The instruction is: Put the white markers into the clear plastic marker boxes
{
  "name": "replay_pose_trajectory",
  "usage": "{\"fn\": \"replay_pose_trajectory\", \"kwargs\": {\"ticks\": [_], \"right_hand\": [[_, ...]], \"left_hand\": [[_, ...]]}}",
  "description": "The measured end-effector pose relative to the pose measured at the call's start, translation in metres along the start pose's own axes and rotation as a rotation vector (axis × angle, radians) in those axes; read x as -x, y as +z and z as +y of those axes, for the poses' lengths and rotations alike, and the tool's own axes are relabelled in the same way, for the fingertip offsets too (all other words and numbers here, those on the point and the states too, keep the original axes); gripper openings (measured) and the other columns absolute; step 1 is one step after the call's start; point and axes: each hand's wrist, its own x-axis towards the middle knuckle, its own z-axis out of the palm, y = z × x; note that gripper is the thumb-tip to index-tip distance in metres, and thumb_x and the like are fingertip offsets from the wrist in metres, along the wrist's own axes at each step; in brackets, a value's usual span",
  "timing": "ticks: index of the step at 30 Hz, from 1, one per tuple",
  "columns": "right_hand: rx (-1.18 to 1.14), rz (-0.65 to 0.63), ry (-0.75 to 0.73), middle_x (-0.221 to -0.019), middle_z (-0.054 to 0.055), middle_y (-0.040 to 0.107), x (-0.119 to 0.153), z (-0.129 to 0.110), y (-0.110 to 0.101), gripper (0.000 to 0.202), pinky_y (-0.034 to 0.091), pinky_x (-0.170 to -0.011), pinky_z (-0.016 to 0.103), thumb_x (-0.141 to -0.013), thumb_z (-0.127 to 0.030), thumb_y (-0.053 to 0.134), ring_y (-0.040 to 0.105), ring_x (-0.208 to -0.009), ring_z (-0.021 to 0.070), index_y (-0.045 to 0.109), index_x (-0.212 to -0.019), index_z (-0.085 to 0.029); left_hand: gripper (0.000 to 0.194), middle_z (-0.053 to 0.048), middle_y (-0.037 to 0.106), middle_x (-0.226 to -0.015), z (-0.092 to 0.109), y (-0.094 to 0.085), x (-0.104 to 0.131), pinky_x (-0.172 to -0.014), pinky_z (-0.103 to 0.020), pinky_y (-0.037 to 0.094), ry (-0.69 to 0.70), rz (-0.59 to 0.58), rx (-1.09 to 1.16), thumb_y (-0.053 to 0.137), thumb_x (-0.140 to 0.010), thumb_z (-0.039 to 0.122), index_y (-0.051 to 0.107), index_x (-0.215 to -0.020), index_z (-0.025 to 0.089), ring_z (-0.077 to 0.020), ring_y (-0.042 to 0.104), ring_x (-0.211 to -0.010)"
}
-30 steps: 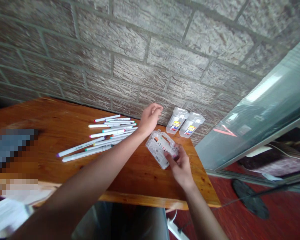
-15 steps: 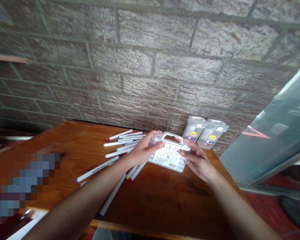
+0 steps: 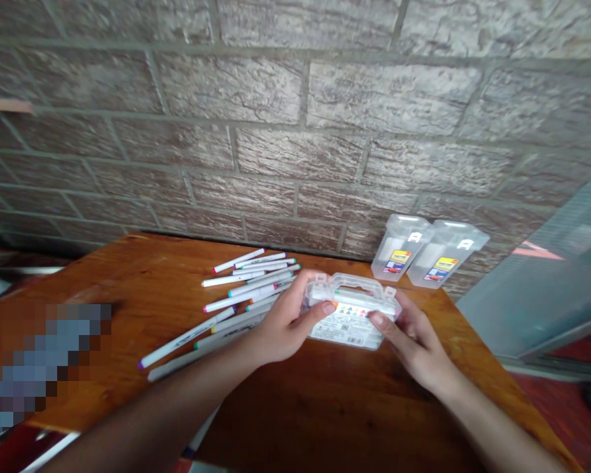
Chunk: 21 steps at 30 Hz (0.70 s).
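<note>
A clear plastic carrying case [image 3: 347,322] with a moulded handle and a printed white label is held above the table between both my hands. My left hand [image 3: 295,315] grips its left side, thumb pressed on the label face. On the right side, my right hand [image 3: 414,335] holds it the same way, its fingers partly hidden behind the case. Several white markers [image 3: 249,289] with coloured ends lie loosely spread on the wooden table, left of the case. My left forearm covers some of them.
Two translucent plastic containers [image 3: 404,248] with yellow and blue stickers stand at the table's back right, against the stone-block wall [image 3: 270,85]. The wooden table [image 3: 295,407] has its right edge beside a glass panel [image 3: 536,289]. A blurred-out patch covers the left side.
The case has tilted in my hands so its top and handle show more from above. My view has shifted slightly; more markers show beside my left forearm.
</note>
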Motion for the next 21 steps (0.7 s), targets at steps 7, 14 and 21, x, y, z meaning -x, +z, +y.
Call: {"fn": "replay_pose_trajectory", "kwargs": {"ticks": [7, 14, 21], "right_hand": [[0.134, 0.032, -0.09, -0.102, 0.007, 0.082, 0.006, -0.007, -0.001, 0.038, 0.063, -0.086, 0.035, -0.082, -0.049, 0.087, 0.077, -0.095, 0.028, 0.077, -0.111, -0.027], [0.167, 0.085, -0.131, -0.108, 0.008, 0.079, 0.012, 0.004, 0.002, 0.037, 0.063, -0.084, 0.035, -0.089, -0.054, 0.08, 0.075, -0.093, 0.0262, 0.074, -0.116, -0.028], [0.25, 0.071, -0.289, -0.097, 0.003, 0.075, 0.017, 0.009, 0.009, 0.022, 0.061, -0.076, 0.025, -0.102, -0.046, 0.067, 0.069, -0.079, 0.017, 0.067, -0.115, -0.029]], "left_hand": [[0.033, -0.007, 0.072, -0.124, -0.003, 0.0, 0.005, -0.099, -0.04, 0.054, 0.05, 0.018, -0.079, 0.066, -0.101, 0.034, 0.058, -0.132, 0.028, -0.0288, 0.07, -0.111], [0.032, -0.008, 0.074, -0.123, -0.006, 0.003, 0.009, -0.099, -0.04, 0.054, 0.08, 0.032, -0.129, 0.061, -0.102, 0.031, 0.056, -0.134, 0.028, -0.0288, 0.07, -0.113], [0.021, -0.007, 0.074, -0.11, -0.002, 0.003, 0.006, -0.091, -0.036, 0.054, 0.102, -0.003, -0.194, 0.048, -0.108, 0.035, 0.054, -0.124, 0.023, -0.0239, 0.07, -0.102]]}}
